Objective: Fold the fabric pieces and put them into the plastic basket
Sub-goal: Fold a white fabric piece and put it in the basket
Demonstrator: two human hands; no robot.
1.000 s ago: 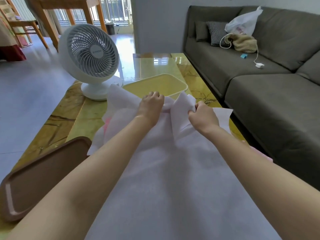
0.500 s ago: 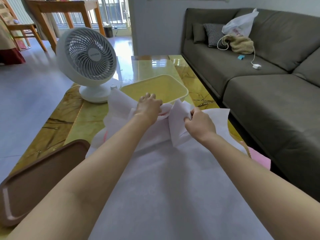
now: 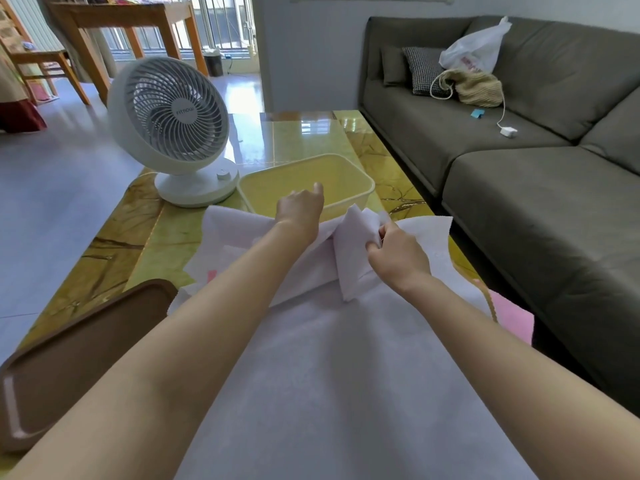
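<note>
- A grey sofa [image 3: 519, 209] runs along the right of the room. It carries a checked cushion [image 3: 420, 69], a white plastic bag [image 3: 478, 50] and a woven bag [image 3: 479, 89].
- A glossy yellow-green marble table [image 3: 304, 133] stands just beside the sofa.
- A large sheet of white fabric [image 3: 346, 368] covers the near half of the table and is bunched in layers at its far end. None of it is in the basket yet.
- A brown tray [image 3: 69, 358] lies at the table's near left corner, touching the sheet's edge.
- A white desk fan [image 3: 169, 123] stands on the table's left side.
- The pale yellow plastic basket [image 3: 356, 169] sits just right of the fan's base, beyond the fabric's far edge, with no fabric inside.
- The left hand [image 3: 301, 213] reaches over the basket's near rim. Its fingers are hidden, so its hold cannot be told.
- The right hand [image 3: 398, 254], close by, pinches a raised fold of the white fabric.
- A pink fabric [image 3: 512, 317] piece shows at the table's right edge.
</note>
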